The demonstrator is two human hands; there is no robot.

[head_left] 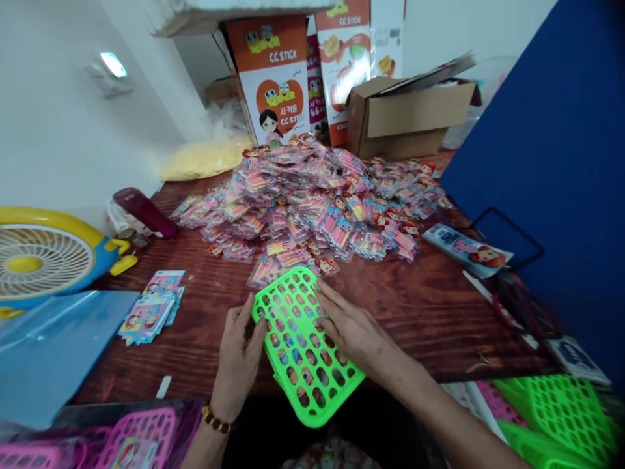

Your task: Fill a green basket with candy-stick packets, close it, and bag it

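Observation:
A bright green plastic case [313, 418] with rows of oval holes is held tilted at the table's front edge. Colourful printed contents show through its holes, but I cannot make out what they are. My left hand [239, 355] grips its left side, thumb on the upper face. On the opposite side, my right hand [354, 329] is closed over the edge with the fingers lying on the holes. Just beyond the case lies a large heap of small clear packets [297, 208] with pink and yellow sticks and printed character cards.
To the left are a stack of printed cards [151, 309], a blue sheet [63, 352], a yellow-rimmed fan [46, 254] and a maroon bottle [146, 212]. Pink baskets [141, 426] and green baskets [569, 417] sit low at the sides. Cartons [415, 117] stand behind; a blue panel [551, 163] borders the right.

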